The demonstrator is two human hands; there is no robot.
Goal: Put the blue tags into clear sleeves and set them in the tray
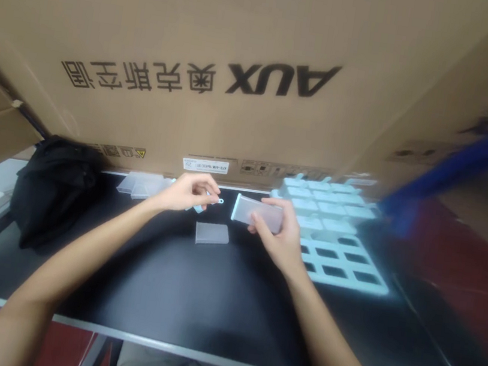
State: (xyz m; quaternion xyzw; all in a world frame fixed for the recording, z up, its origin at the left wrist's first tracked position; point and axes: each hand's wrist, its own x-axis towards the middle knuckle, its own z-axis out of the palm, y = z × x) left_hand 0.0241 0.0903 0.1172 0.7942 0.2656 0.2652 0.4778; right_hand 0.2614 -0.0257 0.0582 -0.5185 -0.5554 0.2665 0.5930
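Observation:
My right hand grips a flat, clear plastic case, its thumb across the near face. A light-blue strip runs along the case's left end, which faces my other hand. With bent fingers, my left hand pinches a small light-blue piece with a ring-shaped tab; most of that piece is hidden by the fingers. More light blue shows just below those fingertips, too small to make out. Between and below the two hands, a second clear case lies flat on the black tabletop.
Several clear cases lie behind my left wrist. At right stands a light-blue rack with square openings, its back rows holding light-blue-topped pieces. A black cloth bag sits left. A large cardboard box walls the back.

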